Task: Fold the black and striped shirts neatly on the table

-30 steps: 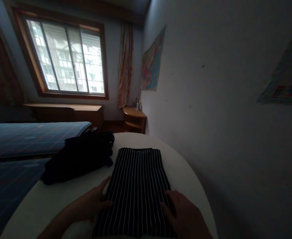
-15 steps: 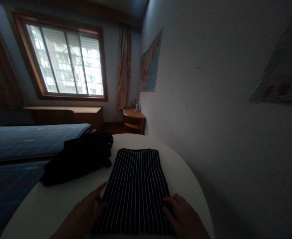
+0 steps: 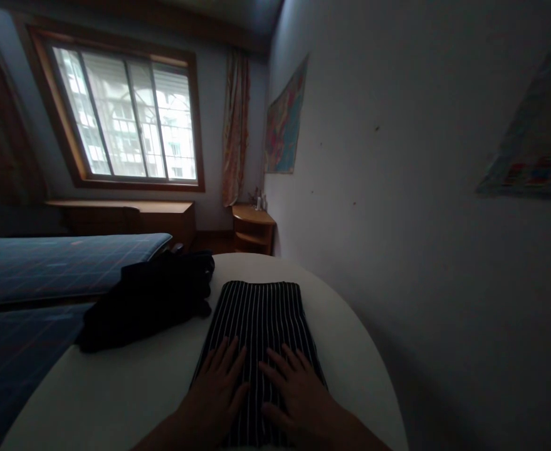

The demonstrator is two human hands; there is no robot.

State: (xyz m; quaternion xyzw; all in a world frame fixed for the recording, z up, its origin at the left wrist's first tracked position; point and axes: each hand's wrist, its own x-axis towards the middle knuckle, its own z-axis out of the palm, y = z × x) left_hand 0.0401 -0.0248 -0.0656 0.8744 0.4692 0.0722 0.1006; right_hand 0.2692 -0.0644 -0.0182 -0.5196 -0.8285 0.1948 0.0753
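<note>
A black garment with thin white stripes (image 3: 262, 313) lies folded into a long rectangle on the round white table (image 3: 360, 376). My left hand (image 3: 214, 391) rests flat on its lower left part, fingers spread and pointing away from me. On the lower right part lies my right hand (image 3: 298, 391), also flat with the fingers apart. A narrow strip of striped cloth shows between the two hands. The near end of the garment is partly covered by my hands and wrists.
Left of the striped garment, a heap of dark cloth (image 3: 148, 300) lies at the table's edge. Beyond it is a mattress with a blue checked cover (image 3: 68, 263). The wall (image 3: 397, 263) runs along the right side. A corner shelf (image 3: 252, 216) stands at the back.
Both hands have moved inward from the garment's side edges onto its top, and their fingers have spread out flat. The garment and the dark heap look unmoved.
</note>
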